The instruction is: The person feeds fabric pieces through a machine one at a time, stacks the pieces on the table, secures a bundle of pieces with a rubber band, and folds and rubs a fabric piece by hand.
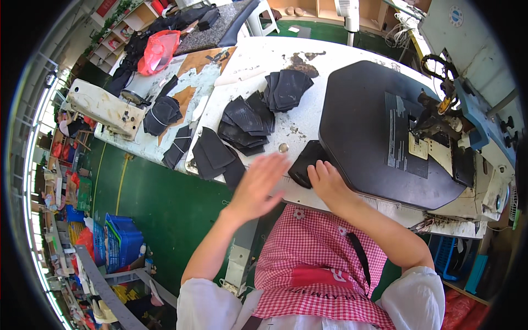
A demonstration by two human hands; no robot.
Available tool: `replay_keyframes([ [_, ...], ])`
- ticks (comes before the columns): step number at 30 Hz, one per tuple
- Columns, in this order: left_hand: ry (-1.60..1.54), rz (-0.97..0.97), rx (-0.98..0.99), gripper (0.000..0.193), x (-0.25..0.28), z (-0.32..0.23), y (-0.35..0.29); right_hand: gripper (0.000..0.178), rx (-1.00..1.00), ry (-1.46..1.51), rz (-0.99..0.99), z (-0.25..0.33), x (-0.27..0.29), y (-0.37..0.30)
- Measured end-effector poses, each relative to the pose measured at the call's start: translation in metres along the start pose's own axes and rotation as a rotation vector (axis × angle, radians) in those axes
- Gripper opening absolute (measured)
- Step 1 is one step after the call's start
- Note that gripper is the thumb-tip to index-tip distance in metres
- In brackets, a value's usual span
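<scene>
My left hand (258, 184) is held over the near table edge with its fingers stretched out and nothing in them. Close to its fingertips lies a small round metal disc (283, 147). My right hand (334, 188) has its thumb and fingers closed on the near right side of a flat black piece with rounded corners (301, 165). That piece lies against the left edge of a large black board (363, 126); its exact kind is unclear. Left of my hands, fanned stacks of black cut pieces (245, 121) lie on the white table (308, 124), the nearest stack (212, 151) beside my left hand.
At the right a sewing machine (440, 124) stands over the black board. Another machine (107, 110), tied black bundles (162, 115) and a red plastic bag (159, 52) are at the left. Blue crates (124, 242) stand on the green floor (181, 220).
</scene>
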State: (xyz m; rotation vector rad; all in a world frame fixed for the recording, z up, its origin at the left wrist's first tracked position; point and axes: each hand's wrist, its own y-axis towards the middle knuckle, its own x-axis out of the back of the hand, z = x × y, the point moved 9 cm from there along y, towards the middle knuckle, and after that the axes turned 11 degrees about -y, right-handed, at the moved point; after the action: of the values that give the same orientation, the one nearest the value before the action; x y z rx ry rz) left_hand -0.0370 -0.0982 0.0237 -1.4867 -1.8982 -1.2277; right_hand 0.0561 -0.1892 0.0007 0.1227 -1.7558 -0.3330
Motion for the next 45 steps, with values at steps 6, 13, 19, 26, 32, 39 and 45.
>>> replay_keyframes([
  [6, -0.679, -0.196, 0.106, 0.024, -0.019, -0.026, 0.039, 0.034, -0.174, 0.498, -0.374, -0.042, 0.069, -0.043],
  [13, -0.448, -0.374, 0.302, 0.041, -0.071, 0.021, 0.068, 0.046, -0.409, 0.519, 0.121, -0.05, 0.012, -0.057],
  [19, -0.417, -0.367, 0.359, 0.066, -0.064, 0.018, 0.062, 0.057, -0.033, 0.34, 0.05, -0.005, 0.012, -0.075],
  [26, -0.178, -0.302, -0.069, 0.063, 0.005, -0.069, 0.007, 0.041, 0.083, 0.344, -0.477, -0.016, 0.098, -0.091],
  [32, 0.209, -0.286, -0.593, 0.032, 0.041, -0.18, 0.066, 0.041, 0.444, 0.402, -0.711, -0.034, 0.212, -0.12],
  [39, 0.074, 0.048, -0.494, 0.043, 0.008, -0.171, 0.166, 0.041, -0.031, 0.21, -0.555, -0.098, 0.203, -0.087],
  [45, 0.029, 0.065, -0.449, 0.049, 0.001, -0.163, 0.174, 0.055, -0.324, 0.265, -0.37, -0.133, 0.18, -0.087],
])
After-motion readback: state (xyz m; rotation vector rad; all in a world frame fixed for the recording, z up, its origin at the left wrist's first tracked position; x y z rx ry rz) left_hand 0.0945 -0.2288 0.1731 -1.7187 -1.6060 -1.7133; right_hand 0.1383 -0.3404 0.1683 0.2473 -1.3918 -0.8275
